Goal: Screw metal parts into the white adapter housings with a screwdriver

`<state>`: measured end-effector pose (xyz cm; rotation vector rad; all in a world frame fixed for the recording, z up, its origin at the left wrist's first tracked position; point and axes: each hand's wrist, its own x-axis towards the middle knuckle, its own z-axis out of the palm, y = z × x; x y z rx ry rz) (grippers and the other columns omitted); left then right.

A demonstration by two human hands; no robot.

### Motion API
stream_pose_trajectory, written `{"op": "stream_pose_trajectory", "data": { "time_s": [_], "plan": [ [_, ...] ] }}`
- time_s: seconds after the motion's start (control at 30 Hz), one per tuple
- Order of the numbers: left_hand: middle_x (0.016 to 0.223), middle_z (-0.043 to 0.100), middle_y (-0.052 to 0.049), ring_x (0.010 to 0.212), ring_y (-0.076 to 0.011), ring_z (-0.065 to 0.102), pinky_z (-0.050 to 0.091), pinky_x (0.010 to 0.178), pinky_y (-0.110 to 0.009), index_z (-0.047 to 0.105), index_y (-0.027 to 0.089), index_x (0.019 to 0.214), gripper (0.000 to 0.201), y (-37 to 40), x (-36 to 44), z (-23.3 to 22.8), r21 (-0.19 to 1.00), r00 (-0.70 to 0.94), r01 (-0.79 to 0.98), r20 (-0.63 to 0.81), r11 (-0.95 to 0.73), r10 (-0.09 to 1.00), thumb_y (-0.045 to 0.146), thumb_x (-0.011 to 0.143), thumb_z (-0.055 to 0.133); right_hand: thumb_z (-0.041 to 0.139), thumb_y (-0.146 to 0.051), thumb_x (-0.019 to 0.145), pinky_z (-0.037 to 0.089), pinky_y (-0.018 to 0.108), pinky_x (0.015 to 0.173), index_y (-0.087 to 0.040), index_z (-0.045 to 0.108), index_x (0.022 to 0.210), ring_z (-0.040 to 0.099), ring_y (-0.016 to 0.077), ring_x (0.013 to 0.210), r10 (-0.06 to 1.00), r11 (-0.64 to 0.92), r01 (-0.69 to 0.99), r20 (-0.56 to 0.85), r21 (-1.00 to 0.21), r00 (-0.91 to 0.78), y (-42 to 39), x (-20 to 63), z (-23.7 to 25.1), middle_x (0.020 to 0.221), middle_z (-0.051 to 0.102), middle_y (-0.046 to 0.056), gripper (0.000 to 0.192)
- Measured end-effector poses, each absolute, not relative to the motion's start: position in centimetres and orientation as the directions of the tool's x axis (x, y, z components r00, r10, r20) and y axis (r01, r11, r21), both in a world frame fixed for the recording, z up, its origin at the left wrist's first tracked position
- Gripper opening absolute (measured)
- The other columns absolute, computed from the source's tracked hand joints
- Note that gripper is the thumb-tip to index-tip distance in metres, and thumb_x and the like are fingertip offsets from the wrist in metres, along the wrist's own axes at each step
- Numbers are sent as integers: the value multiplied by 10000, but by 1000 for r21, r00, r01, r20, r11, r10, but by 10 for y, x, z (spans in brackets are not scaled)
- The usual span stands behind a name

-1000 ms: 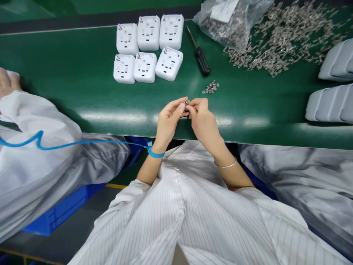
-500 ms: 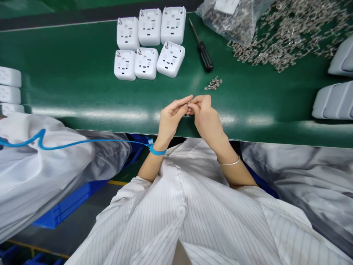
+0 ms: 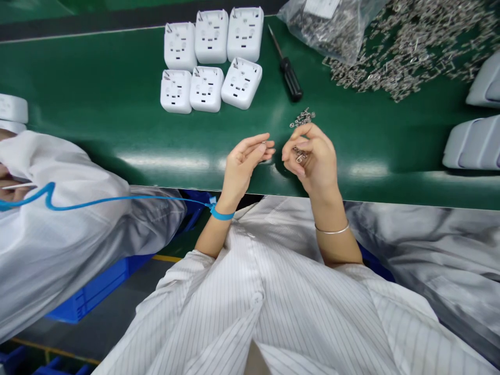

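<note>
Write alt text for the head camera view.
Two hands, the left hand and right hand, are apart over a green belt, the right cupping small metal clips. Six white socket housings and a screwdriver lie beyond.

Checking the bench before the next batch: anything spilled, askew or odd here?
Yes. Small metal clips lie scattered loose over the green belt at the top right, beside a clear bag of the same parts. Of the six white socket blocks, the lower-right one sits slightly turned out of line. The screwdriver lies loose nearby.
</note>
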<state>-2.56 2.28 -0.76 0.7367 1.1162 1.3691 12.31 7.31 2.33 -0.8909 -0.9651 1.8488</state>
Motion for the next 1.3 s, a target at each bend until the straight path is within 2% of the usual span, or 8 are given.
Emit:
{"op": "stream_pose_trajectory", "data": {
  "time_s": [0.07,0.17,0.27,0.4,0.67,0.8,1.0,1.3],
  "plan": [
    [1055,758,-9,1025,-151,741,567,1004,-301,685,239,1109,267,23,-25,-6,915,-146,-381,-204,135,968,405,904,726,561,-415,856,170,229,350,-222,537,805,269,49,325,882,-370,-342,-211,-864,-421,75,122,22,568,602,-43,202],
    [1041,761,-5,988,-135,747,574,993,-290,658,230,1076,245,23,-24,-4,904,-153,-400,-229,152,961,395,908,723,589,-442,883,161,220,364,-212,576,757,267,49,372,884,-350,-230,-239,-908,-401,74,120,20,536,521,-49,263],
    [1022,758,2,1014,-135,745,571,1012,-298,618,227,1045,227,23,-24,-4,896,-180,-422,-236,142,955,396,921,705,683,-372,866,219,207,417,-215,624,792,303,55,438,920,-238,-84,-196,-968,-339,68,118,20,523,452,-66,183],
    [1030,749,8,1135,-168,719,552,1065,-327,606,229,1025,243,22,-24,-7,901,-204,-425,-195,92,959,422,916,706,738,-324,854,323,217,521,-233,656,896,342,65,505,961,-2,100,-30,-995,-277,61,115,21,559,444,-77,129],
    [1130,747,-6,1220,-214,685,559,1061,-356,645,254,1105,326,22,-24,-12,930,-162,-358,-147,81,976,518,916,672,673,-354,909,398,242,600,-242,667,1021,422,83,520,942,270,397,154,-877,-298,58,114,16,579,432,-77,158],
    [1119,756,-4,1181,-198,704,566,1052,-352,658,254,1089,310,22,-24,-10,926,-184,-370,-148,71,972,518,927,656,605,-353,949,409,243,615,-238,649,1114,496,94,549,914,367,516,196,-774,-356,56,115,14,633,522,-61,206],
    [1080,764,-2,1121,-184,727,593,986,-313,680,251,1082,305,21,-24,-7,929,-188,-365,-141,64,972,508,920,669,528,-390,991,402,239,600,-226,613,1098,560,103,590,907,406,590,232,-698,-350,53,111,13,744,629,-28,213],
    [1180,746,-19,1218,-227,683,540,1088,-393,690,273,1172,350,17,-23,-7,956,-118,-293,-54,17,992,474,888,725,524,-402,973,399,230,593,-224,580,1036,532,91,558,908,402,558,241,-726,-341,55,113,9,673,585,-51,197]
  ]
}}
